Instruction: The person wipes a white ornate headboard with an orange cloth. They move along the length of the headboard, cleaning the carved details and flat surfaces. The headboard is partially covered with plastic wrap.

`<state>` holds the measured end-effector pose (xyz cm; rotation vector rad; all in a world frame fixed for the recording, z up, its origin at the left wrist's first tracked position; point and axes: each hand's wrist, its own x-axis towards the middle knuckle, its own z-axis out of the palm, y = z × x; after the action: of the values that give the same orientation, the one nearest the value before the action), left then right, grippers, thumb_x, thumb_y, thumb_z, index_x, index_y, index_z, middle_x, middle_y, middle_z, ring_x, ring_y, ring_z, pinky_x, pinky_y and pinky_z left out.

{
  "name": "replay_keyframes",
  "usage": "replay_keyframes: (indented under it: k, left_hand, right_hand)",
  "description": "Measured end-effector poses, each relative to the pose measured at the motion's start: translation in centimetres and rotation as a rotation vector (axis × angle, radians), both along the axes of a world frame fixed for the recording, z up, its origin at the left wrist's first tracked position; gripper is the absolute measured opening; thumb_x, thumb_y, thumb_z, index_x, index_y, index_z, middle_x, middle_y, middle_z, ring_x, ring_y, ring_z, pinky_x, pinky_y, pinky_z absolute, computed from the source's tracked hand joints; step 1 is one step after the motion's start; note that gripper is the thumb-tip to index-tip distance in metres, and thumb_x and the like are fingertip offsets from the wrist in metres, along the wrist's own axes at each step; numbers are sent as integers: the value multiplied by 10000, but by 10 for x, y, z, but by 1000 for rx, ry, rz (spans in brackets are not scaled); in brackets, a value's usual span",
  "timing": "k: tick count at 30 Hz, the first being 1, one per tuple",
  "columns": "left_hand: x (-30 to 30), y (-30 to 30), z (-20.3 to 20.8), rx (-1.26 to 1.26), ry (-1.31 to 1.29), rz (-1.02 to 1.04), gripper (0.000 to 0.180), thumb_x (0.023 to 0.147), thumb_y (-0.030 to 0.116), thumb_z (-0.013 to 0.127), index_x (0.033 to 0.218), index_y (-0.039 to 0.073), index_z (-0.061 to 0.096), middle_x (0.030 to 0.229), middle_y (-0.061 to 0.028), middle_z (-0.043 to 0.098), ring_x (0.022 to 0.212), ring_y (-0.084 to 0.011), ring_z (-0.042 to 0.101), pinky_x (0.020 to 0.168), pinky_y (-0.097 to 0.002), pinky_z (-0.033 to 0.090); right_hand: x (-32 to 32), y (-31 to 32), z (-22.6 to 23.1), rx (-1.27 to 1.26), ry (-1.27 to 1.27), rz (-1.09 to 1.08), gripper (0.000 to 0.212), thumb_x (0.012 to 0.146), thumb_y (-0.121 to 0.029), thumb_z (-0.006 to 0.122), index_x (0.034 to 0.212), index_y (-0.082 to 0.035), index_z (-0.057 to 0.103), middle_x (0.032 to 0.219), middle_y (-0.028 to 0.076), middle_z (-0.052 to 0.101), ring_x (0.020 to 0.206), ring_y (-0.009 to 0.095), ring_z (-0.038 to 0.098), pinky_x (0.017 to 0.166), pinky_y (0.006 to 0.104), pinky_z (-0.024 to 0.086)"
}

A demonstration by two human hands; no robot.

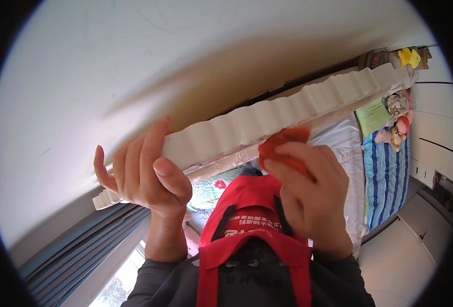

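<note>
A long off-white piece with a scalloped edge [267, 117] runs slantwise along the wall, from the upper right down to the left. My left hand [149, 174] lies over its left part, fingers stretched and spread, thumb apart. Whether the palm presses on it I cannot tell. More of the scalloped piece shows past the hand at the lower left. In my right hand [313, 189] is a bunched orange-red cloth [288, 143], pinched between thumb and fingers just below the scalloped edge. Part of the cloth is hidden by the fingers.
A pale wall [83, 66] rises behind the piece. To the right are a bed with a white sheet [341, 148], a blue striped cover [385, 179], a green pillow [372, 116] and plush toys [398, 133]. White cabinets [433, 123] stand beyond; a blue-grey curtain [78, 245] hangs lower left.
</note>
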<state>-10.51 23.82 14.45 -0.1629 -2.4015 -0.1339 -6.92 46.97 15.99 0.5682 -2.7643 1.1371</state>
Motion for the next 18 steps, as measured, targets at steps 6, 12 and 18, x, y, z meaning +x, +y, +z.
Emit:
replay_keyframes:
  k: [6, 12, 18]
  left_hand:
    - [-7, -11, -11, 283, 151, -161, 642, 1095, 443, 172, 1381, 29, 570, 1165, -144, 756, 958, -245, 716, 1248, -484, 193]
    - [8, -33, -14, 370, 319, -274, 387, 1043, 307, 358, 1294, 38, 478, 1091, -177, 664, 1041, -279, 633, 1100, -467, 421]
    - [3, -32, -15, 458, 481, -257, 360, 1012, 309, 423, 1229, 31, 491, 991, -134, 605, 755, -204, 565, 731, -363, 470]
  right_hand:
    - [-36, -20, -22, -177, 279, -254, 291, 908, 29, 590, 1162, 24, 732, 1174, 170, 672, 1006, 294, 670, 842, 361, 546]
    - [-23, -42, -25, -188, 327, -218, 401, 771, 92, 644, 1143, -17, 749, 1155, 159, 670, 950, 304, 648, 793, 379, 527]
    - [-23, -89, 17, -230, 324, -12, 389, 758, 43, 680, 1145, 38, 719, 1175, 173, 693, 911, 291, 649, 773, 382, 534]
